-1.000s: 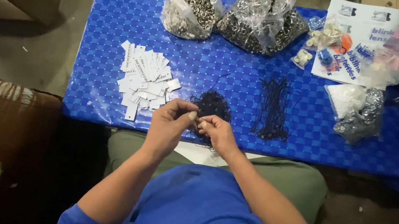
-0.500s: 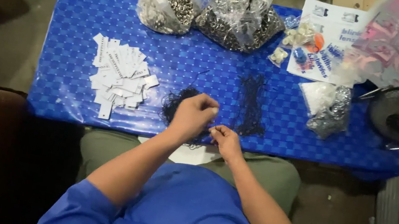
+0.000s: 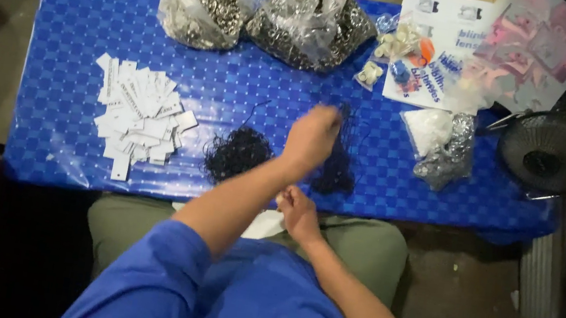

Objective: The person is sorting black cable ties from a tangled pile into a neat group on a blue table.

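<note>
My left hand (image 3: 311,139) reaches forward over the blue table (image 3: 94,15) and rests on a bundle of long black strings (image 3: 339,169). It is blurred, its fingers curl down, and its grip is unclear. My right hand (image 3: 297,213) stays at the table's near edge, above my lap, with the fingers curled together; nothing shows in them. A tangled heap of black loops (image 3: 237,153) lies just left of my left forearm. A pile of small white tags (image 3: 138,117) lies further left.
Two clear bags of small metal parts (image 3: 204,12) (image 3: 308,23) stand at the back. Printed sheets, small packets and a clear bag (image 3: 444,143) lie at the right. A black fan (image 3: 553,152) stands beyond the table's right end.
My left hand has left my right hand and moved forward and right onto the black string bundle. The right hand has drawn back to the table edge.
</note>
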